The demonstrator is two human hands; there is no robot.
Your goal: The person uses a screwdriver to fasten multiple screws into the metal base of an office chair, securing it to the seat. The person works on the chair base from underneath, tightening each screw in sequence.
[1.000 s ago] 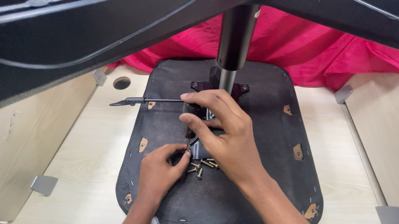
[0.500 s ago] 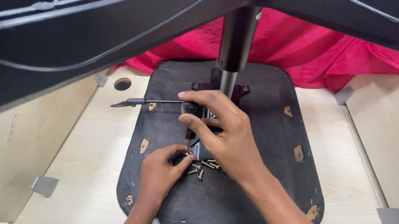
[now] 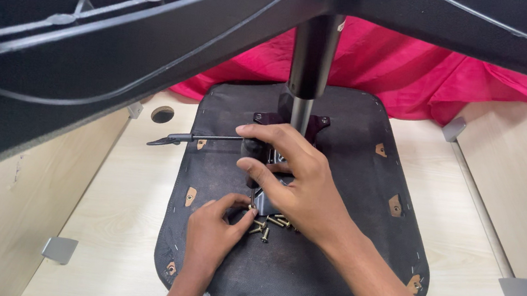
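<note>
An upturned black chair seat (image 3: 344,256) lies on a pale wooden surface, its metal mechanism and gas column (image 3: 309,54) rising toward the camera. My right hand (image 3: 299,182) rests on the mechanism plate, fingers curled over its left edge. A thin black lever (image 3: 195,138) sticks out to the left from under it. My left hand (image 3: 217,232) pinches at a small pile of brass screws (image 3: 268,224) beside the plate; whether it holds one I cannot tell.
The black star base of the chair (image 3: 122,52) spreads across the top of the view, close to the camera. A pink cloth (image 3: 417,73) lies behind the seat. Grey brackets (image 3: 520,291) and a metal rail edge the wooden panels.
Both hands stay almost where they were; the left fingers have shifted slightly at the screws. The view has barely moved.
</note>
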